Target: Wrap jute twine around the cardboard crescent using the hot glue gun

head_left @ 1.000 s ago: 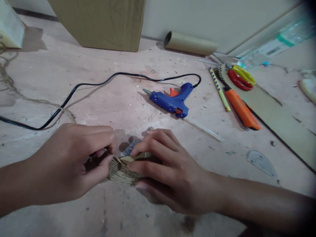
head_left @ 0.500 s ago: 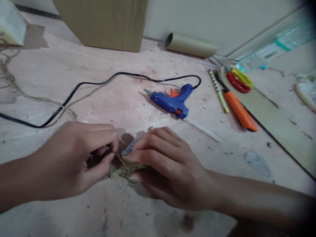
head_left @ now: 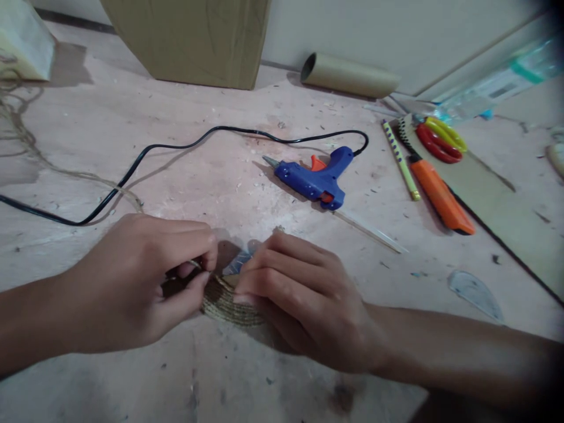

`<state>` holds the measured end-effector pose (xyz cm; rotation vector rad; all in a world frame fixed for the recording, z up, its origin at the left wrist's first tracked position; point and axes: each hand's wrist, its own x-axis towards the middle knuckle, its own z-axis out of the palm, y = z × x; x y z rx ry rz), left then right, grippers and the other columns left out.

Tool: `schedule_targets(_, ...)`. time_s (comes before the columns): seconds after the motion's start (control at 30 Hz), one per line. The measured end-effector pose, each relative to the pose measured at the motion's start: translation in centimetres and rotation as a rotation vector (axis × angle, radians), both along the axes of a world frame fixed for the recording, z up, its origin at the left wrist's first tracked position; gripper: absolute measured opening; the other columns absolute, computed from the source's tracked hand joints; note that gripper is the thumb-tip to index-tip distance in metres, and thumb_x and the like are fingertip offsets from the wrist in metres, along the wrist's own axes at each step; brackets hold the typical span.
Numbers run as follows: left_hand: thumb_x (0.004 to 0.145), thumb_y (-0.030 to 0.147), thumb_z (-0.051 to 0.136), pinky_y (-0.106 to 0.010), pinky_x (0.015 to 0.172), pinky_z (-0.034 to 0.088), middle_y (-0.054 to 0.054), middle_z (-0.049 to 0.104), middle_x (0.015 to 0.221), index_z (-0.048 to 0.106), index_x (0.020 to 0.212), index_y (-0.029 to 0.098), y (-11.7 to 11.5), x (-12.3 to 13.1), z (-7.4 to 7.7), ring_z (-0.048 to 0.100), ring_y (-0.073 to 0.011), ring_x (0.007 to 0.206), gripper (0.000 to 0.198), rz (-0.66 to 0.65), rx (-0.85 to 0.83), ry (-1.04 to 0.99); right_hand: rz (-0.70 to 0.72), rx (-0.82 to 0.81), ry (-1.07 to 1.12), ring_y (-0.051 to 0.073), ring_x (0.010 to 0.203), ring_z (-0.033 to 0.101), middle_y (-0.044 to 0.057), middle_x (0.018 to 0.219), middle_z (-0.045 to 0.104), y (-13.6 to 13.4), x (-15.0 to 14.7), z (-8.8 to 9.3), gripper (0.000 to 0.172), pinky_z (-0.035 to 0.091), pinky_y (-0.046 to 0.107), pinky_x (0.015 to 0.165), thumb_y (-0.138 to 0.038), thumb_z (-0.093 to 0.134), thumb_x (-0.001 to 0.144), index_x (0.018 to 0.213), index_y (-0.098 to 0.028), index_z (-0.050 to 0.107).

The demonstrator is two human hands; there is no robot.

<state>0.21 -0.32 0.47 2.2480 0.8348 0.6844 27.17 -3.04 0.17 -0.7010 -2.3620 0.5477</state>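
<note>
Both my hands work at a small round piece wound with jute twine (head_left: 227,305) lying on the pinkish floor. My left hand (head_left: 145,279) pinches the twine end at the piece's left edge, thumb and forefinger pressed together. My right hand (head_left: 295,299) covers the piece's right side, its fingers curled and pressing down on it. A bit of grey-blue material (head_left: 237,263) shows between the two hands. Most of the piece is hidden under my fingers.
A blue glue gun (head_left: 315,179) lies just beyond my hands, its black cord (head_left: 132,167) running left. A glue stick (head_left: 370,232), pencil (head_left: 400,160), orange cutter (head_left: 440,197), red-yellow scissors (head_left: 440,141), cardboard strip (head_left: 497,205), tube (head_left: 350,76) and box (head_left: 189,38) lie around; loose twine (head_left: 26,141) lies at left.
The view has shifted slightly. My right hand's fingers have slid further over the twine-wound piece, hiding the cardboard edge that showed a second ago. My left hand keeps its pinch.
</note>
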Motion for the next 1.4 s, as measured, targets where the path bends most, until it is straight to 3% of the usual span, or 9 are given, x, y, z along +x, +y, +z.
schedule_targets(0.2,0.107,0.016,0.054,-0.028,0.054,0.037,0.005,0.061,0.072,0.058,0.09,0.027,0.1,0.0,-0.1,0.053,-0.0126,0.057,0.02,-0.003,0.001,0.019,-0.007,-0.06,0.025,0.015,0.086,0.06,0.002,0.096,0.074,0.1,0.1,0.1,0.013,0.056,0.031,0.079,-0.009,0.062,0.118,0.111,-0.02,0.06)
schedule_targets(0.5,0.103,0.013,0.056,-0.024,0.057,0.038,0.008,0.061,0.073,0.058,0.089,0.026,0.3,0.0,0.2,0.054,-0.0099,0.059,0.018,-0.016,-0.016,0.036,0.018,-0.015,-0.042,0.017,0.088,0.06,0.003,0.095,0.072,0.3,0.3,0.3,0.017,0.058,0.033,0.077,-0.003,0.057,0.115,0.112,-0.02,0.057)
schedule_targets(0.87,0.107,0.015,0.06,-0.025,0.057,0.037,0.007,0.061,0.073,0.061,0.093,0.026,0.1,-0.3,0.1,0.052,-0.011,0.059,0.018,-0.065,-0.052,-0.021,0.01,-0.037,0.038,0.017,0.087,0.063,0.002,0.094,0.073,0.5,0.1,0.2,0.013,0.061,0.032,0.078,-0.01,0.06,0.118,0.114,-0.022,0.057)
schedule_targets(1.13,0.113,0.016,0.063,-0.022,0.054,0.034,0.008,0.058,0.073,0.067,0.096,0.024,0.5,-0.2,0.0,0.05,-0.008,0.058,0.019,-0.078,-0.015,-0.056,-0.06,0.066,-0.065,0.019,0.09,0.067,0.002,0.097,0.076,2.0,1.6,2.6,0.011,0.061,0.035,0.085,-0.014,0.066,0.117,0.114,-0.024,0.062)
schedule_targets(1.23,0.114,0.017,0.063,-0.02,0.05,0.034,0.008,0.06,0.074,0.068,0.096,0.023,0.6,-0.2,0.1,0.049,-0.0066,0.055,0.02,-0.109,-0.006,-0.04,-0.175,0.186,-0.102,0.019,0.091,0.07,0.001,0.097,0.077,3.8,3.9,3.8,0.01,0.059,0.037,0.087,-0.015,0.065,0.115,0.111,-0.025,0.066)
schedule_targets(1.33,0.113,0.014,0.06,-0.02,0.049,0.033,0.008,0.058,0.073,0.067,0.092,0.022,0.7,-0.1,0.0,0.046,-0.0058,0.052,0.023,-0.102,0.026,-0.051,-0.505,0.36,-0.257,0.023,0.102,0.076,0.004,0.103,0.081,6.7,8.3,4.9,0.011,0.059,0.042,0.099,-0.027,0.065,0.116,0.108,-0.027,0.073)
schedule_targets(1.4,0.112,0.012,0.059,-0.019,0.049,0.034,0.008,0.057,0.072,0.067,0.09,0.022,0.7,0.0,-0.1,0.048,-0.006,0.053,0.025,-0.094,0.048,-0.062,-0.725,0.317,-0.456,0.03,0.122,0.075,0.01,0.117,0.082,8.9,12.2,5.6,0.02,0.057,0.05,0.114,-0.035,0.058,0.114,0.114,-0.027,0.076)
